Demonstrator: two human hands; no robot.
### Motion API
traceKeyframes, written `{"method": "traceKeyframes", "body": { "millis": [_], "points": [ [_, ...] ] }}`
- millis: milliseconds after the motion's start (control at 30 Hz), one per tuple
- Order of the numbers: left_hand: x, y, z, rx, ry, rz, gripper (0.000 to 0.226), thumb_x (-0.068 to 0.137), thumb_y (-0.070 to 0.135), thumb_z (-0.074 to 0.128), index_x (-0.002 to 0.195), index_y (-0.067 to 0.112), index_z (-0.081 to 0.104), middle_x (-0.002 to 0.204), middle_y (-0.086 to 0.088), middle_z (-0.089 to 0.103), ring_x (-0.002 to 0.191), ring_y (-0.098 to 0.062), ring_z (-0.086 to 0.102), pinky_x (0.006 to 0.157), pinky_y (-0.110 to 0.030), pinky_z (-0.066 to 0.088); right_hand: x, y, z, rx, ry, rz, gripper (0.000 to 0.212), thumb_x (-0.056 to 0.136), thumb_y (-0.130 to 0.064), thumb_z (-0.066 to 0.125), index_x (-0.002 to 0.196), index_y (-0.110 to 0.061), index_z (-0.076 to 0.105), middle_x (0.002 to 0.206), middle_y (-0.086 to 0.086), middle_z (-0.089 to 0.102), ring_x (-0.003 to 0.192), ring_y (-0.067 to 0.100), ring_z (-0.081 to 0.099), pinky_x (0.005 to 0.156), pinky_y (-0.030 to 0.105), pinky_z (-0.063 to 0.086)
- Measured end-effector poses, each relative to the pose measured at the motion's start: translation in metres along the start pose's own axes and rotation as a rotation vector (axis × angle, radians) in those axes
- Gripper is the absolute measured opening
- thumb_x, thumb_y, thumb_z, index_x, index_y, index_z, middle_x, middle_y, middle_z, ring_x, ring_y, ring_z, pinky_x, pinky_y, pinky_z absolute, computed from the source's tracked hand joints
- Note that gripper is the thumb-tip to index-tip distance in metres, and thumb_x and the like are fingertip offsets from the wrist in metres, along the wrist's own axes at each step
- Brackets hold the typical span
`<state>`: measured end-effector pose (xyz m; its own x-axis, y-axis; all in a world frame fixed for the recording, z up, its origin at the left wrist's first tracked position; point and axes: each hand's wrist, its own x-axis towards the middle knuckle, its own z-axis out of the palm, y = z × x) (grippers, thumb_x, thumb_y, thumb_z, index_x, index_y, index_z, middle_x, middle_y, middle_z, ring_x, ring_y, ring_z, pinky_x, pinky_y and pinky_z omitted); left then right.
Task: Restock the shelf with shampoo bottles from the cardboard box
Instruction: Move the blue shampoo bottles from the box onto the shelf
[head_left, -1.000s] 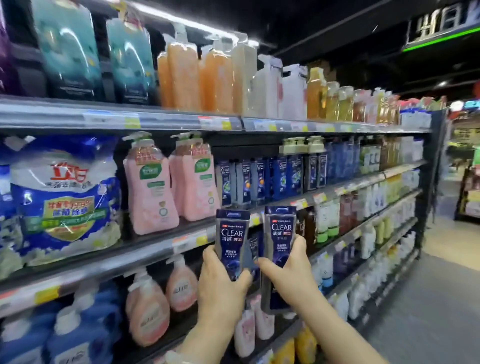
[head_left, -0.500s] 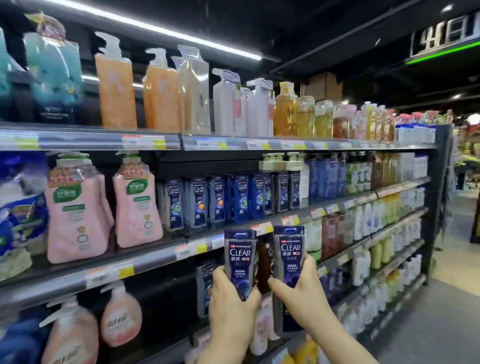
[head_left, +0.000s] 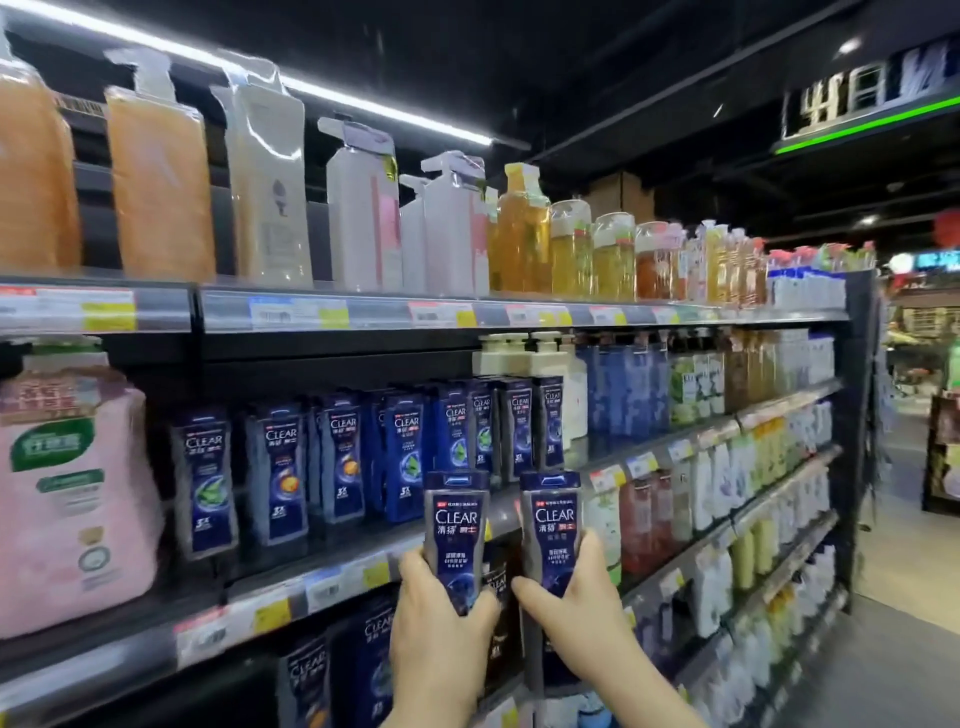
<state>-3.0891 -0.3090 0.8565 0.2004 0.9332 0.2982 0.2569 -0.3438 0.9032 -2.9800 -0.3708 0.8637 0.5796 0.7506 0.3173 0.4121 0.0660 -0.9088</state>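
Note:
My left hand (head_left: 439, 618) grips a dark blue CLEAR shampoo bottle (head_left: 456, 525) upright by its lower half. Beside it, my right hand (head_left: 576, 608) grips a second CLEAR bottle (head_left: 550, 519) the same way. Both bottles are held side by side in front of the edge of the middle shelf (head_left: 332, 577). On that shelf stands a row of several similar CLEAR bottles (head_left: 343, 462). The cardboard box is out of view.
Large pump bottles (head_left: 363, 213) line the top shelf. A pink refill pack (head_left: 72, 499) stands at the left of the middle shelf. More CLEAR bottles (head_left: 332, 675) sit on the shelf below. The aisle floor (head_left: 893, 613) opens to the right.
The view has swung right along the shelf and closer to it. Both hands keep their bottles, which now sit level with the row of CLEAR bottles on the middle shelf.

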Motion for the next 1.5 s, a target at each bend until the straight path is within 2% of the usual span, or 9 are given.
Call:
{"method": "traceKeyframes", "body": {
  "millis": [133,500,633,767,967,1100,1267,1367,1500],
  "points": [
    [0.046,0.002,0.028,0.005,0.011,0.032,0.048,0.078,0.025,0.069,0.105,0.028,0.029,0.102,0.005,0.057,0.092,-0.019,0.057,0.073,-0.030,0.042,0.058,0.012,0.002,0.030,0.003,-0.013,0.053,0.081,-0.018,0.067,0.121,-0.016,0.033,0.105,-0.004,0.055,0.086,0.006,0.059,0.062,0.015,0.042],
    [0.105,-0.014,0.072,0.063,0.068,-0.065,0.054,0.078,0.030,0.066,0.113,0.031,0.026,0.106,0.011,0.051,0.100,-0.015,0.053,0.082,-0.028,0.042,0.161,0.048,0.016,0.092,-0.082,-0.079,0.046,0.079,-0.009,0.067,0.109,-0.018,0.033,0.094,-0.009,0.052,0.080,-0.003,0.051,0.059,0.013,0.038],
    [0.115,-0.012,0.077,0.067,0.166,-0.074,0.052,0.078,0.029,0.065,0.109,0.035,0.024,0.108,0.013,0.053,0.100,-0.012,0.054,0.087,-0.029,0.045,0.194,0.043,0.020,0.113,-0.127,-0.152,0.061,0.081,-0.013,0.069,0.126,-0.012,0.029,0.099,-0.007,0.049,0.087,0.013,0.051,0.077,0.029,0.039],
    [0.125,-0.006,0.080,0.069,0.271,-0.053,0.049,0.079,0.028,0.064,0.106,0.036,0.024,0.106,0.013,0.053,0.098,-0.011,0.055,0.088,-0.030,0.046,0.218,0.040,0.018,0.143,-0.188,-0.235,0.072,0.082,-0.016,0.069,0.136,-0.008,0.023,0.114,0.002,0.047,0.096,0.018,0.046,0.081,0.030,0.034],
    [0.133,0.000,0.093,0.078,0.380,-0.063,0.050,0.080,0.024,0.064,0.107,0.034,0.022,0.103,0.011,0.054,0.094,-0.012,0.055,0.082,-0.027,0.045,0.237,0.053,0.008,0.162,-0.260,-0.231,0.064,0.081,-0.016,0.069,0.129,-0.010,0.028,0.098,-0.004,0.052,0.078,0.016,0.049,0.078,0.038,0.044],
    [0.135,-0.001,0.106,0.091,0.374,-0.093,0.043,0.076,0.025,0.065,0.104,0.031,0.033,0.099,0.010,0.057,0.091,-0.011,0.057,0.084,-0.033,0.049,0.249,0.063,0.001,0.165,-0.236,-0.216,0.058,0.080,-0.016,0.070,0.123,-0.012,0.032,0.090,-0.008,0.052,0.076,0.016,0.053,0.076,0.045,0.049],
    [0.139,-0.001,0.111,0.110,0.353,-0.092,0.046,0.077,0.028,0.065,0.111,0.030,0.033,0.104,0.010,0.056,0.096,-0.011,0.056,0.087,-0.033,0.048,0.255,0.062,0.000,0.198,-0.217,-0.239,0.055,0.080,-0.012,0.070,0.121,-0.006,0.034,0.087,-0.013,0.046,0.073,0.002,0.046,0.065,0.032,0.037],
    [0.147,0.004,0.109,0.126,0.363,-0.087,0.048,0.079,0.029,0.064,0.114,0.025,0.032,0.105,0.010,0.053,0.098,-0.014,0.054,0.088,-0.032,0.047,0.257,0.059,-0.007,0.191,-0.212,-0.234,0.053,0.081,-0.013,0.069,0.118,-0.009,0.031,0.084,-0.008,0.046,0.070,0.006,0.046,0.059,0.024,0.037],
    [0.152,0.008,0.111,0.140,0.347,-0.057,0.048,0.081,0.028,0.064,0.109,0.028,0.025,0.101,0.013,0.049,0.096,-0.012,0.051,0.085,-0.028,0.044,0.269,0.064,-0.021,0.163,-0.127,-0.202,0.053,0.081,-0.011,0.069,0.119,-0.003,0.035,0.076,-0.001,0.045,0.064,0.013,0.044,0.056,0.028,0.036]
  ]
}}
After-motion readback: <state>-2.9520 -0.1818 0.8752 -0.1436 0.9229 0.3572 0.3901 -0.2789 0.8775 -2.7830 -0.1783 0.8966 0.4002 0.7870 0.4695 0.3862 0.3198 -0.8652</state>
